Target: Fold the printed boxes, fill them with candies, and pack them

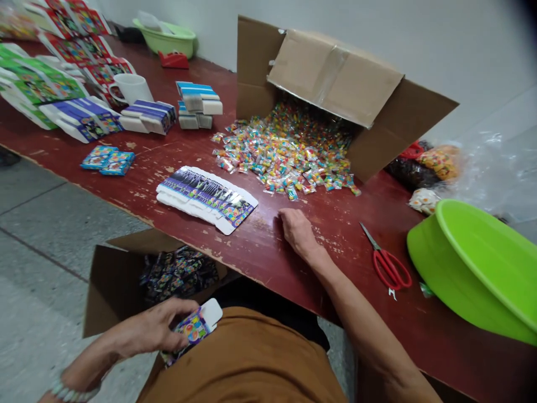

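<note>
My left hand (161, 330) grips a small purple printed box (195, 329) in front of my body, its white end flap standing open. On the red table, my right hand (296, 228) rests with its fingers curled in; no object shows in it. To its left lies a fanned row of flat purple boxes (205, 193). Beyond that hand, wrapped candies (285, 151) spill from a cardboard box (335, 73) tipped on its side. Below the table edge, near my left hand, another carton (109, 285) holds many small dark packets (180, 274).
Red-handled scissors (388, 266) and a big green basin (444, 252) are at the right. Two blue packs (108, 160), stacked blue boxes (197, 103), a white mug (131, 89), green boxes (46, 84), red boxes (84, 47) and a tape dispenser (173, 60) occupy the left side.
</note>
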`<action>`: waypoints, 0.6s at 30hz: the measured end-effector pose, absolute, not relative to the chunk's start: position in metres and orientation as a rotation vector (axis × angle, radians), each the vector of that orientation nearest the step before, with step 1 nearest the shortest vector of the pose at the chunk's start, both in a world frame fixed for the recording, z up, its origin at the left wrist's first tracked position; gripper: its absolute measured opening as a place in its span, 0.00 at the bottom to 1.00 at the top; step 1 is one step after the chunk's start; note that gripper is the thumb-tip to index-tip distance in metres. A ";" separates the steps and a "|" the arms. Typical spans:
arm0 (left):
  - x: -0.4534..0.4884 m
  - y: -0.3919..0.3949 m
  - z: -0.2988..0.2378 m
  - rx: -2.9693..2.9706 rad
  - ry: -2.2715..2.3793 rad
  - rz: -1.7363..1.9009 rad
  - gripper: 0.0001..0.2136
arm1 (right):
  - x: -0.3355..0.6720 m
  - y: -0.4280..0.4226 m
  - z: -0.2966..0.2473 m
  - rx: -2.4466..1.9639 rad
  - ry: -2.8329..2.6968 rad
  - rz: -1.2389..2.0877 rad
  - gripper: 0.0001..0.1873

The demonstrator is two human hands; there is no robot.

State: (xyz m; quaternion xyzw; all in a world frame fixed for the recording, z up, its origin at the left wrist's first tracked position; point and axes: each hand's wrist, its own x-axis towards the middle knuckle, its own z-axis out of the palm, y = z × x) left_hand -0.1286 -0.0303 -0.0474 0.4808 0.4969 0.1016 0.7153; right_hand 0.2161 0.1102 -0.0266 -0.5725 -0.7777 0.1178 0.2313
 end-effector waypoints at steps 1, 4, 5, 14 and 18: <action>-0.126 -0.030 -0.045 1.048 1.124 0.242 0.15 | 0.214 0.102 -0.023 -1.566 -2.095 0.342 0.16; -0.102 -0.025 -0.033 0.966 1.197 0.453 0.18 | 0.196 0.069 -0.007 -1.378 -1.908 0.670 0.13; -0.091 -0.023 -0.027 0.950 1.184 0.515 0.19 | 0.186 0.057 -0.001 -1.249 -1.815 0.889 0.12; -0.030 -0.022 -0.002 1.004 1.043 0.671 0.25 | 0.138 0.015 0.003 -1.205 -1.475 1.208 0.05; -0.030 -0.022 -0.003 1.075 1.060 0.736 0.23 | 0.146 0.013 0.002 -1.026 -1.807 0.872 0.07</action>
